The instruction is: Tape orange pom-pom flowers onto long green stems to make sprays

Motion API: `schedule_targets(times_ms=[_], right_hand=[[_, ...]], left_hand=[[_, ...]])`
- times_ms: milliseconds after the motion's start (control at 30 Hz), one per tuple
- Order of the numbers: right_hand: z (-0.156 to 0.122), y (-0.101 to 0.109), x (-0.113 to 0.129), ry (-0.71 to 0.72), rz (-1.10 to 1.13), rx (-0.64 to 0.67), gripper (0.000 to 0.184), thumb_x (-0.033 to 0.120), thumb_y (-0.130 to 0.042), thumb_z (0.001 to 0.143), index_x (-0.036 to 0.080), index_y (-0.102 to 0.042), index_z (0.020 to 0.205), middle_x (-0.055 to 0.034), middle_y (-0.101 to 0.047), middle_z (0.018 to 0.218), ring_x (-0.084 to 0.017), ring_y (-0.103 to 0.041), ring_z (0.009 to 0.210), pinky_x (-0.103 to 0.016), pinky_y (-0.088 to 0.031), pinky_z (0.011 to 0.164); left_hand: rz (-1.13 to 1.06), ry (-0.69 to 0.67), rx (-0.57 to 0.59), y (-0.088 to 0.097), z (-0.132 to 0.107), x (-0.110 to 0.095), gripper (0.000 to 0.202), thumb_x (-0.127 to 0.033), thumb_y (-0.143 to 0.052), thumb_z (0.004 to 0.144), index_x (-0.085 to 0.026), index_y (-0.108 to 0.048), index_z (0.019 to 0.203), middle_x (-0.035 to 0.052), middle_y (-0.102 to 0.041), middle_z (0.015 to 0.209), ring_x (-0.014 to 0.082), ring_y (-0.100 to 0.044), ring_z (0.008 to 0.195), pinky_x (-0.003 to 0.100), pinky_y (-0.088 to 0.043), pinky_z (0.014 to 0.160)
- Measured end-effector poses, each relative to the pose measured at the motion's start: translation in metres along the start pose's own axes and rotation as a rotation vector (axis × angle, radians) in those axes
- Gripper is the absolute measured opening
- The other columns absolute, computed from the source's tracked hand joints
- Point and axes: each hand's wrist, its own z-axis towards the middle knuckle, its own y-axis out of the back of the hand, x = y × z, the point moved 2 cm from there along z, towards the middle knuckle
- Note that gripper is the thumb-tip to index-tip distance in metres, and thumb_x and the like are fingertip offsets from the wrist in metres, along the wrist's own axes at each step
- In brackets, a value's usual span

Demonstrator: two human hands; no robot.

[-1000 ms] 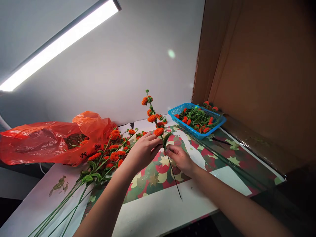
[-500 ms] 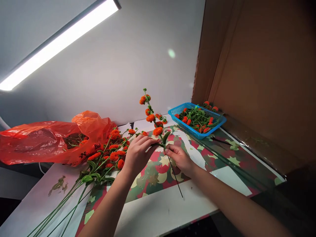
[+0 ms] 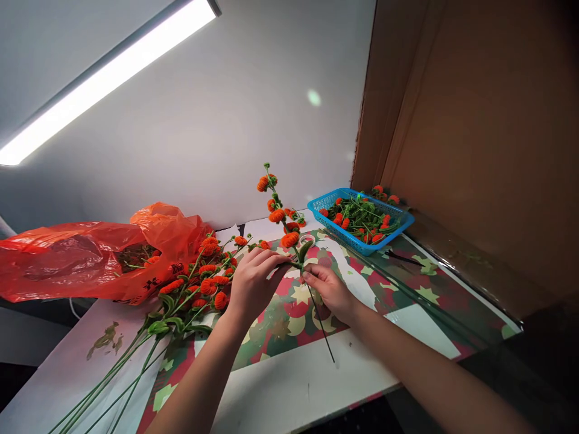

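Nearest, a thin dark stem [image 3: 322,323] slants over the smooth white surface [image 3: 284,395]. The right hand [image 3: 329,290] pinches this stem; the left hand [image 3: 256,280], half curled, grips a green leaf [image 3: 295,264] beside it. Above both hands stands the flower spray [image 3: 277,216], slightly tilted, its orange blooms [image 3: 290,240] round and fuzzy; farther lies a perforated blue plastic basket [image 3: 366,248].

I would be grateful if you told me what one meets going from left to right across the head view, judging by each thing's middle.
Red plastic bag → pile of orange flower heads → left hand → held flower stem → right hand → blue basket → brown cardboard.
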Motion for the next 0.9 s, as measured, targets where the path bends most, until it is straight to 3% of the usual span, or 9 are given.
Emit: schedule_targets(times_ms=[133, 200, 300, 333, 400, 500, 700, 900], right_hand=[[0.0, 0.0, 0.0, -0.02, 0.001, -0.015, 0.035, 0.053, -0.056, 0.075, 0.019, -0.052, 0.067, 0.0006, -0.047, 0.067, -0.014, -0.042, 0.069, -0.026, -0.037, 0.065], [0.0, 0.0, -0.001, -0.03, 0.025, -0.015, 0.036, 0.054, -0.058, 0.074, 0.019, -0.053, 0.067, 0.0006, -0.048, 0.067, -0.014, -0.042, 0.069, -0.026, -0.037, 0.065], [0.0, 0.0, -0.001, -0.038, 0.119, -0.026, 0.037, 0.054, -0.063, 0.07, 0.018, -0.054, 0.065, 0.0009, -0.049, 0.067, -0.013, -0.043, 0.069, -0.025, -0.037, 0.068], [0.0, 0.0, -0.001, -0.059, 0.167, -0.026, 0.036, 0.053, -0.065, 0.069, 0.018, -0.055, 0.066, 0.0012, -0.049, 0.067, -0.012, -0.044, 0.068, -0.025, -0.037, 0.067], [0.0, -0.001, -0.003, -0.13, 0.267, -0.003, 0.034, 0.05, -0.067, 0.067, 0.018, -0.056, 0.068, 0.0018, -0.05, 0.067, -0.011, -0.044, 0.065, -0.025, -0.037, 0.065], [-0.001, -0.002, -0.004, -0.203, 0.35, 0.045, 0.032, 0.047, -0.069, 0.066, 0.017, -0.057, 0.07, 0.002, -0.051, 0.065, -0.011, -0.046, 0.062, -0.025, -0.038, 0.063], [0.0, -0.001, 0.0, -0.11, 0.188, 0.052, 0.03, 0.044, -0.066, 0.07, 0.015, -0.061, 0.066, 0.0021, -0.052, 0.065, -0.01, -0.045, 0.065, -0.024, -0.036, 0.065], [-0.002, -0.001, 0.005, -0.098, 0.125, 0.061, 0.029, 0.044, -0.066, 0.069, 0.016, -0.063, 0.062, 0.0027, -0.049, 0.058, -0.01, -0.045, 0.06, -0.024, -0.036, 0.059]], left_hand=[[-0.067, 0.017, -0.004, -0.002, -0.004, -0.003, 0.009, -0.024, -0.059, 0.082, -0.022, -0.066, 0.086, 0.0033, -0.068, 0.078, 0.0169, -0.056, 0.073, 0.032, -0.044, 0.069], [-0.123, 0.102, -0.063, -0.004, -0.007, -0.006, 0.012, -0.025, -0.06, 0.081, -0.023, -0.066, 0.09, 0.004, -0.068, 0.083, 0.0179, -0.057, 0.078, 0.033, -0.044, 0.074], [-0.333, 0.455, -0.199, -0.012, -0.018, -0.009, 0.03, -0.03, -0.063, 0.077, -0.022, -0.06, 0.106, 0.0065, -0.065, 0.1, 0.0187, -0.058, 0.085, 0.033, -0.045, 0.073], [-0.459, 0.594, -0.195, -0.017, -0.022, -0.01, 0.033, -0.033, -0.064, 0.077, -0.021, -0.059, 0.108, 0.0072, -0.064, 0.102, 0.0183, -0.058, 0.085, 0.031, -0.046, 0.071], [-0.75, 0.814, -0.086, -0.029, -0.031, -0.012, 0.032, -0.037, -0.064, 0.075, -0.019, -0.063, 0.101, 0.0068, -0.065, 0.099, 0.0174, -0.059, 0.082, 0.028, -0.045, 0.068], [-1.077, 0.984, 0.039, -0.041, -0.035, -0.017, 0.028, -0.039, -0.067, 0.072, -0.018, -0.069, 0.089, 0.0041, -0.067, 0.086, 0.0149, -0.058, 0.076, 0.026, -0.043, 0.068], [-1.326, 1.2, -0.032, -0.048, -0.026, -0.025, 0.025, -0.033, -0.078, 0.059, -0.016, -0.069, 0.075, 0.0017, -0.062, 0.075, 0.0111, -0.052, 0.069, 0.023, -0.04, 0.066], [-1.526, 1.126, -0.079, -0.051, -0.024, -0.03, 0.021, -0.031, -0.077, 0.058, -0.014, -0.066, 0.063, 0.0008, -0.057, 0.065, 0.0097, -0.05, 0.062, 0.023, -0.041, 0.062]])
